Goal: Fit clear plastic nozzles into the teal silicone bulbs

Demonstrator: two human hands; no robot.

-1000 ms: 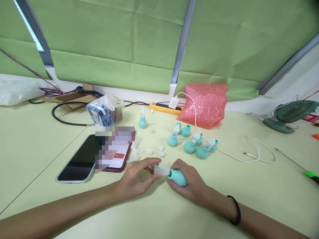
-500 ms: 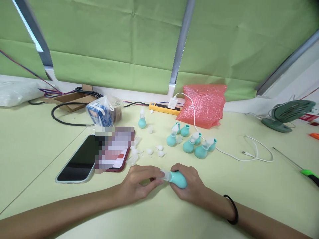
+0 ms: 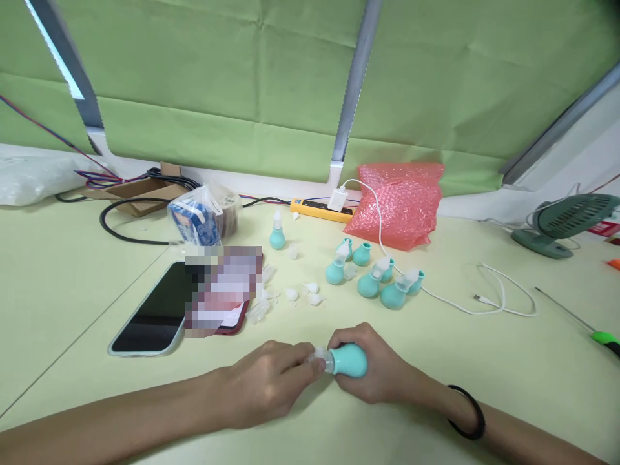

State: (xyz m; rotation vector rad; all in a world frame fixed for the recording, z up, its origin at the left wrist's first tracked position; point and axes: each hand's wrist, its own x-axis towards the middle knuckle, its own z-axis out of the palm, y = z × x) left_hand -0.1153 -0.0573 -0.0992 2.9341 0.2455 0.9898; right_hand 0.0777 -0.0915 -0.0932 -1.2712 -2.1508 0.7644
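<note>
My right hand (image 3: pixel 375 365) is closed round a turquoise squeeze bulb (image 3: pixel 351 360), which lies on its side in the grip. Fitted at the bulb's neck is a clear plastic nozzle (image 3: pixel 329 361), pinched between the thumb and fingers of my left hand (image 3: pixel 271 381). The nozzle's far end is hidden by those fingers. Beyond my hands stand several turquoise bulbs; one bulb (image 3: pixel 335 271) carries a clear nozzle, while another bulb (image 3: pixel 361 254) has an open neck. Small white tips (image 3: pixel 291 295) and clear plastic pieces (image 3: pixel 259 310) lie to the left of them.
Two phones, a black-screened phone (image 3: pixel 150 310) and a red-cased phone (image 3: pixel 237 320), lie left. Behind are a plastic-wrapped pack (image 3: pixel 196 216), a yellow power strip (image 3: pixel 314 210) and a pink bubble-wrap bag (image 3: pixel 400 206). A white cable (image 3: pixel 448 308), screwdriver (image 3: pixel 564 310) and green fan (image 3: pixel 571 219) are right.
Both hands have moved slightly toward me with the bulb. My left hand has turned, its fingers now more folded over the nozzle. The bulb lies more level.
</note>
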